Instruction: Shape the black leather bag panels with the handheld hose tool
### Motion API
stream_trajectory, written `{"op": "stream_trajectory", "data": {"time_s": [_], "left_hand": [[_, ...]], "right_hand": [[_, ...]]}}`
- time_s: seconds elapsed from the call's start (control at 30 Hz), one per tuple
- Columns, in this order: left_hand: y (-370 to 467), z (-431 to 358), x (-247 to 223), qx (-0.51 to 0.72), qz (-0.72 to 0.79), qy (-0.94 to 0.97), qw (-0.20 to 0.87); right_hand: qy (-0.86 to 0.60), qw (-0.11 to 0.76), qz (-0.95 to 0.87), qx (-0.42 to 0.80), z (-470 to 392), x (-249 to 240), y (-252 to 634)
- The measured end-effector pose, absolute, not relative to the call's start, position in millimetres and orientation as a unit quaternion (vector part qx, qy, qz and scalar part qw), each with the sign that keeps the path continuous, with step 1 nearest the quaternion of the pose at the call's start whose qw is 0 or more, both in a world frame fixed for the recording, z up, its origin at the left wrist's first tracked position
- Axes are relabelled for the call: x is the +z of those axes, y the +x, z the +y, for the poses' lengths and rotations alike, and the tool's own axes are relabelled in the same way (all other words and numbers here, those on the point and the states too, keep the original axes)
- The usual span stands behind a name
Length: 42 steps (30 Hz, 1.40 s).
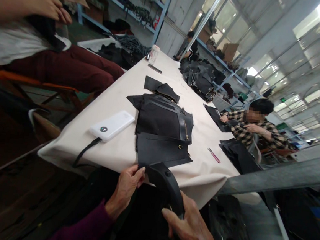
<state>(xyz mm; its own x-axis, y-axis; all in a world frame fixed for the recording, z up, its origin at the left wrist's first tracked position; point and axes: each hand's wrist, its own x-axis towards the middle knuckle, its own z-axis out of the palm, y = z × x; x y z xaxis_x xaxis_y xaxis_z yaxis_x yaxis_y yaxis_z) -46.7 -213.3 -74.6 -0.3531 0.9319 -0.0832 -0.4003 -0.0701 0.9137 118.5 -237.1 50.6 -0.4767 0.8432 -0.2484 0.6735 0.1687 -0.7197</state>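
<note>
Head view: left hand (125, 187) and right hand (191, 227) pinched a curved black strap piece (166, 186) mid-handling; next probably needed laying on counter (116, 149).

1. The single head-worn view looks forward and down, tilted, along the long cream cloth-covered table (162, 97).
2. It sits close above the near table edge, perhaps at seated height.

No lettering can be made out — no labels, brands or numbers.
</note>
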Motion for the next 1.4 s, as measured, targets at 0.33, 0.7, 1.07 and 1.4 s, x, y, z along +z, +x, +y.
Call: {"op": "stream_trajectory", "data": {"time_s": [0.33,0.7,1.07,1.4], "left_hand": [[-55.9,-206.1,-80.1,0.655,0.345,0.273,0.614],[-48.2,-207.4,-73.3,0.669,0.31,0.203,0.644],[-50.9,-210.7,-75.3,0.688,0.328,0.206,0.613],[-52.9,-223.8,-75.6,0.653,0.367,0.294,0.593]], "right_hand": [[-0.502,0.125,-0.753,0.408,-220.0,49.3,108.1],[-0.527,0.082,-0.763,0.366,-231.3,61.1,127.0],[-0.529,0.054,-0.754,0.386,-249.4,53.4,136.6],[-0.495,0.134,-0.76,0.399,-232.4,52.2,120.8]]}}
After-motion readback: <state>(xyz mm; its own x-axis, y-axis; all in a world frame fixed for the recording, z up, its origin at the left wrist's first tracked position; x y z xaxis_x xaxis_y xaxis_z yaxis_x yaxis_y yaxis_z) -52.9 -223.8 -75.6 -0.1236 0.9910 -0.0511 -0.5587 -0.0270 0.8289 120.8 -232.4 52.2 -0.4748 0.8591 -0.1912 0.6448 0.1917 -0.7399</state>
